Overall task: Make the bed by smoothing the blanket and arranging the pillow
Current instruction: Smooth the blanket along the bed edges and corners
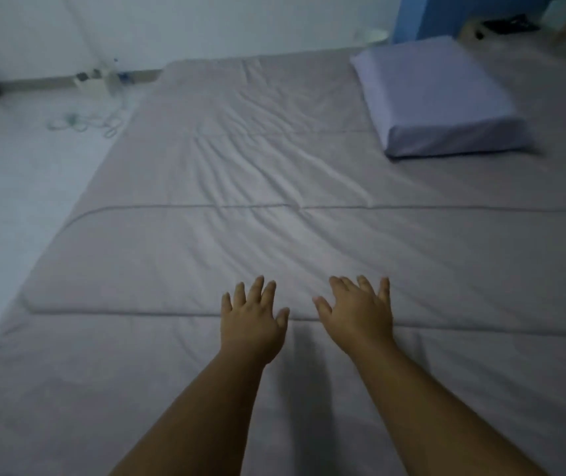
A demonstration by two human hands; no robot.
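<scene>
Both hands, left hand (252,321) and right hand (357,314), lie flat with fingers spread at the near edge of a grey blanket (240,201) on the bed. Pushing unevenly could bunch its central wrinkles or shove it askew toward the lilac pillow (436,94), far right. White floor (17,173) and cables (85,123) lie left, below a pale wall (206,25).

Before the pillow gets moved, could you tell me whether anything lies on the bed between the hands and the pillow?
Nothing visible does. Between the left hand, the right hand and the pillow at the far right there is only the wrinkled blanket, with nothing lying on it. Both hands are open and hold nothing.
</scene>
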